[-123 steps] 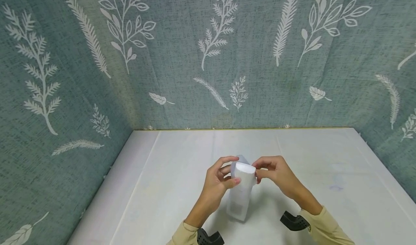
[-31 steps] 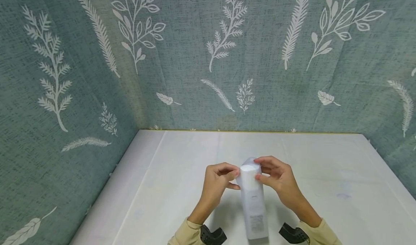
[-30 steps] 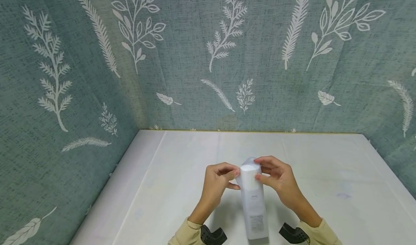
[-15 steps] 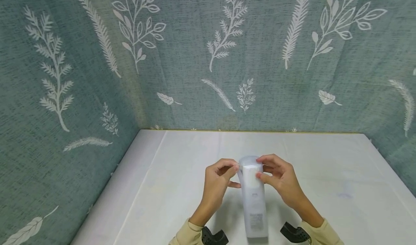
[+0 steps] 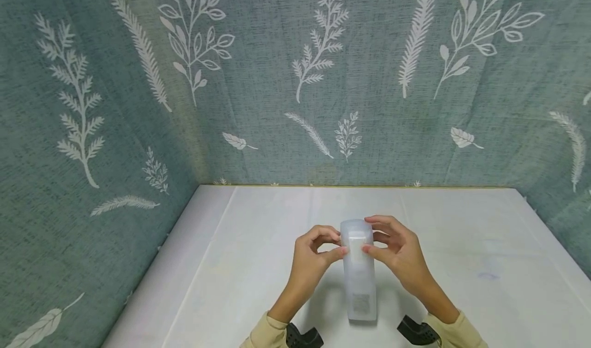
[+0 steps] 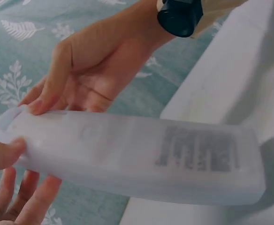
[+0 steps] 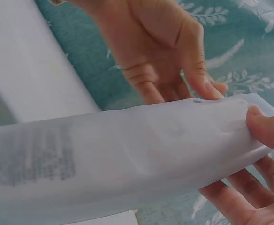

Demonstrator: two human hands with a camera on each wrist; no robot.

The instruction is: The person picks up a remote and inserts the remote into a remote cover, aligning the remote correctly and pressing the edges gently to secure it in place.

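A white remote control [image 5: 361, 286], its back with a printed label facing up, lies inside a translucent sleeve-like cover [image 5: 355, 226]. The cover wraps over its far end. My left hand [image 5: 310, 258] pinches the left edge near that end, thumb on the back face. On the opposite edge my right hand [image 5: 399, 250] holds it, thumb on the face and index finger at the far corner. In the left wrist view the covered remote control [image 6: 99, 150] stretches between both hands; in the right wrist view a small gap shows at the cover's edge [image 7: 200, 100] beside the left thumb.
A white table [image 5: 249, 245] lies beneath the hands. Blue-green leaf-patterned fabric [image 5: 258, 81] hangs behind it and at both sides. Black wrist cameras [image 5: 304, 336] sit at both sleeves.
Earlier the remote control's white far end stuck out of the cover; now the cover is over it. My left thumb has shifted from the edge onto the face. The near end has moved away from me.
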